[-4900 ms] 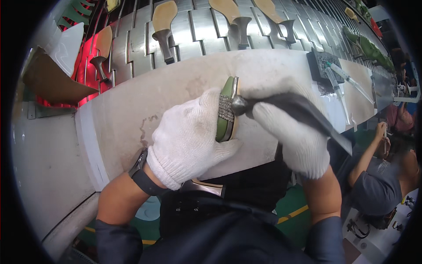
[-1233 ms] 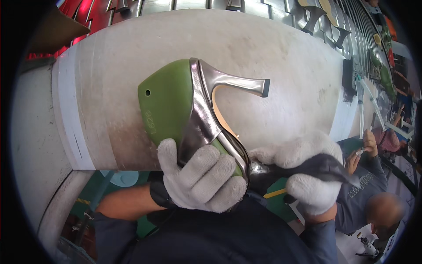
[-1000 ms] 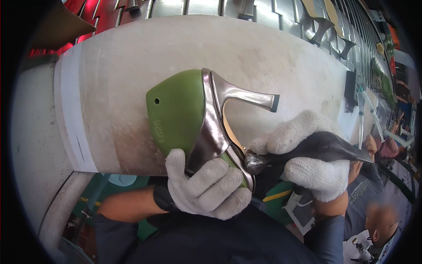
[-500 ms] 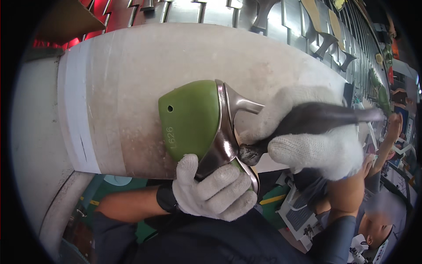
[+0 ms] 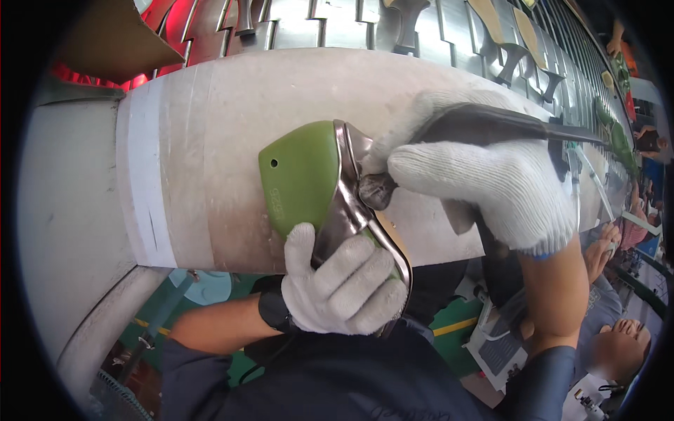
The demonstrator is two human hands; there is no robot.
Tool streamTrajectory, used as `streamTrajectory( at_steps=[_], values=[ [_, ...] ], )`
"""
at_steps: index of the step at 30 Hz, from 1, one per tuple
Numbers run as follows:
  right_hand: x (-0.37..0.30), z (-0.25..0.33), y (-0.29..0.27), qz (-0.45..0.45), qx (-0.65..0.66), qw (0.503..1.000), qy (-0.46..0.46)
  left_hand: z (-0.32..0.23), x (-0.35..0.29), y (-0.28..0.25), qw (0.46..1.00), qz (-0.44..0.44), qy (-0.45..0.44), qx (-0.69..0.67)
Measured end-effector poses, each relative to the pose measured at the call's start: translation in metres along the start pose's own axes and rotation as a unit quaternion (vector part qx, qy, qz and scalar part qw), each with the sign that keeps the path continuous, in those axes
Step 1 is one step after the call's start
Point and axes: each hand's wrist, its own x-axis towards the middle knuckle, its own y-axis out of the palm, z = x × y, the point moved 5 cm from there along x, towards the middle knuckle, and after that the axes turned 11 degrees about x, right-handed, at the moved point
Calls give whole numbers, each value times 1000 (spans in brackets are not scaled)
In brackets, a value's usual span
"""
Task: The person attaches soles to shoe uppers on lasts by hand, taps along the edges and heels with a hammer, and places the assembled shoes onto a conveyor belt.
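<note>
A shoe with metallic bronze upper (image 5: 344,217) sits on a green last (image 5: 302,179), lying on its side on the worktop. My left hand (image 5: 344,284), in a whitish knit glove, is closed round its front part, thumb on the near side of the last. In my gloved right hand (image 5: 484,182) is a dark hammer-like tool (image 5: 477,125), long and tapering toward the right. Its blunt, scuffed head (image 5: 376,191) is against or just over the shoe's sole side; contact is unclear. The right fingers hide most of the heel.
The pale, stained worktop (image 5: 232,105) has a curved far edge. Beyond it runs a metal slat conveyor (image 5: 337,28) carrying several heel pieces and tan insoles (image 5: 488,21). Brown board (image 5: 105,42) juts in at far left. A co-worker (image 5: 625,337) sits at the right.
My right hand has moved up and left with the tool, its head now higher along the shoe. The heel stem has become mostly covered. My left hand keeps its hold.
</note>
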Motion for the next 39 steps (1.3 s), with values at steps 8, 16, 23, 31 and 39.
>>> streamTrajectory(
  at_steps=[8, 16, 23, 31, 39],
  values=[
    [-38, -24, -7, 126, -186, 972, -67, -2, 5, -5, 994, 97, 44, 14],
    [-162, -82, 26, -219, 167, 919, -281, 2, -6, -15, 992, 105, 68, -2],
    [-126, -87, 47, -130, 113, 950, -262, 8, -1, -8, 996, 55, 76, 9],
    [-94, -67, -17, -331, -325, 798, -384, 52, 24, -53, 956, 185, -111, -199],
    [-94, -136, 61, -1, 513, 842, -167, 116, 60, -31, 527, -18, -522, -671]
  ],
)
